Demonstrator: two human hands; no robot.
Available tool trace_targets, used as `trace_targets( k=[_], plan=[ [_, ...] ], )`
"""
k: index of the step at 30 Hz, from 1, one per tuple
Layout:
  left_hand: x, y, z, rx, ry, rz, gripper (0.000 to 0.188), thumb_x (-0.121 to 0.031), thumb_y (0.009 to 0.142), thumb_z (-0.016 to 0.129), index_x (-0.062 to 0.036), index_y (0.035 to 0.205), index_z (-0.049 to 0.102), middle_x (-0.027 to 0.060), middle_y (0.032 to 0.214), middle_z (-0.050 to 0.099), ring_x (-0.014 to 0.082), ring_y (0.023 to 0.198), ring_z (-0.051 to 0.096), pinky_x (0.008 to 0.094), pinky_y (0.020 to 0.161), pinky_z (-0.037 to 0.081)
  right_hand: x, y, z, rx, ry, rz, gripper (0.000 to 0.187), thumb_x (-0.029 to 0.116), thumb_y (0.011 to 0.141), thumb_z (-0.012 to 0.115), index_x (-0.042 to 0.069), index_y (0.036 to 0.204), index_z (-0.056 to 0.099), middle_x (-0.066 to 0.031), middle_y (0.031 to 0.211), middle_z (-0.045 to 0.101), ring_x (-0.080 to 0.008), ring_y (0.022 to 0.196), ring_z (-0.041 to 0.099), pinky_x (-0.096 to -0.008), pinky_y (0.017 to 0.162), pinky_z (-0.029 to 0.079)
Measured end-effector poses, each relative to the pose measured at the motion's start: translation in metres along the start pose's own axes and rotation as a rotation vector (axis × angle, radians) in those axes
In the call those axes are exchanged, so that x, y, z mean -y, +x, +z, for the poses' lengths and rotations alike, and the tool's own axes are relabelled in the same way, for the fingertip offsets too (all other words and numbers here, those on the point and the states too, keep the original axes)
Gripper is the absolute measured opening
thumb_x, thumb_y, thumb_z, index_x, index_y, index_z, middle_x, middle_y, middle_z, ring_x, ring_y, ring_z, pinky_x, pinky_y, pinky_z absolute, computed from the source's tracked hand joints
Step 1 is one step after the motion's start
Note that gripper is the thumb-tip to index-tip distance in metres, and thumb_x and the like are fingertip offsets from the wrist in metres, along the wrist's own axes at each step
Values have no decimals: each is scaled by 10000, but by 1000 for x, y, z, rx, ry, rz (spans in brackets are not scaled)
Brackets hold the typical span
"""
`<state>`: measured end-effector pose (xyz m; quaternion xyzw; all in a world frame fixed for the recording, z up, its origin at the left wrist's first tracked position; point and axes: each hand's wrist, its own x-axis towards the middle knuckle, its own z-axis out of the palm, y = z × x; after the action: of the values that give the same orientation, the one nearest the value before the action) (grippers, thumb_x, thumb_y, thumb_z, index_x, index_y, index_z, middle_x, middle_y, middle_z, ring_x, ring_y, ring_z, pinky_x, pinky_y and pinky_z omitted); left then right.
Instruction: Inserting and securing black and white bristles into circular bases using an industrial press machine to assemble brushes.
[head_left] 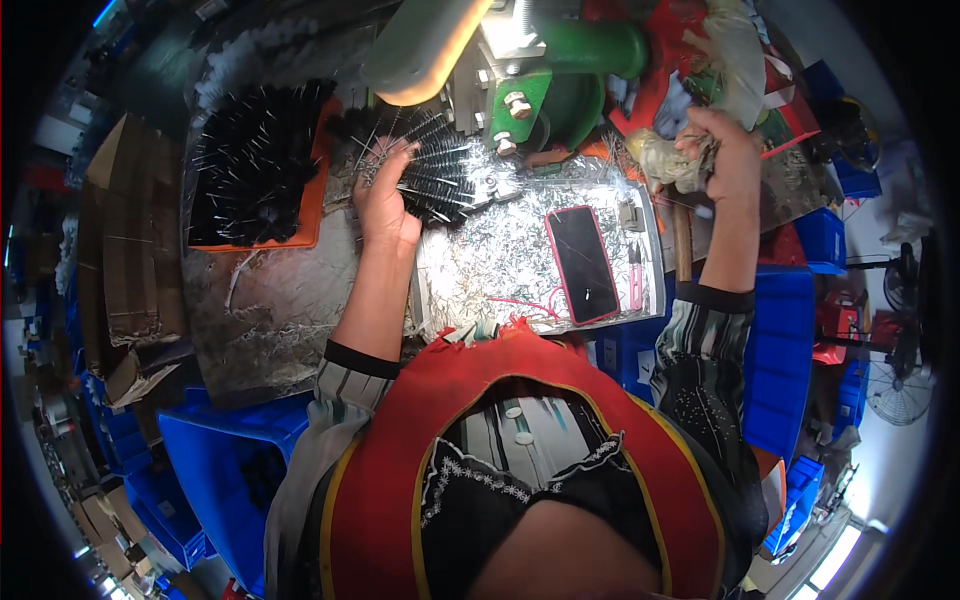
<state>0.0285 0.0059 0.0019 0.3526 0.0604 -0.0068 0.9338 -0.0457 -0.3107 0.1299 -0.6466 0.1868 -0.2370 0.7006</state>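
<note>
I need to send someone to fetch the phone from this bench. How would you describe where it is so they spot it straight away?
Start at the green machine at the back of the foil-covered worktop. Just in front of it, right of the left hand on the black bristle brush, lies the phone. It is the only flat dark rectangle with a red rim among the silvery scraps.

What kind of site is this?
Likely a small brush-making workshop: a green metal bench machine, a pile of black bristle brushes on an orange tray, and stacked blue plastic bins.

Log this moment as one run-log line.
left hand: on black bristle brush | right hand: grips rag-wrapped handle | phone: flat on bench
</note>
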Motion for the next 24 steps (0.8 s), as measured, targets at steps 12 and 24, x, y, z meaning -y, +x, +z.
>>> trace_targets(
  k=[12,24],
  plan=[
    [5,0,8,-180,36,72,378,88,719,585,88,1081,478,151,996,567,219,896,583,303,830,477,66,21,9,337,-244,113,263,244,725,632,81,561,506,-54,459,472,-168,446,504,-277,483,421],
    [-14,-4,18,-21,238,-93,397,52,722,627,38,1098,500,111,954,597,166,872,582,283,782,480,-70,-5,3,70,132,-324,178,5,759,515,-1,584,480,-80,558,475,-201,535,510,-315,590,452]
  ],
)
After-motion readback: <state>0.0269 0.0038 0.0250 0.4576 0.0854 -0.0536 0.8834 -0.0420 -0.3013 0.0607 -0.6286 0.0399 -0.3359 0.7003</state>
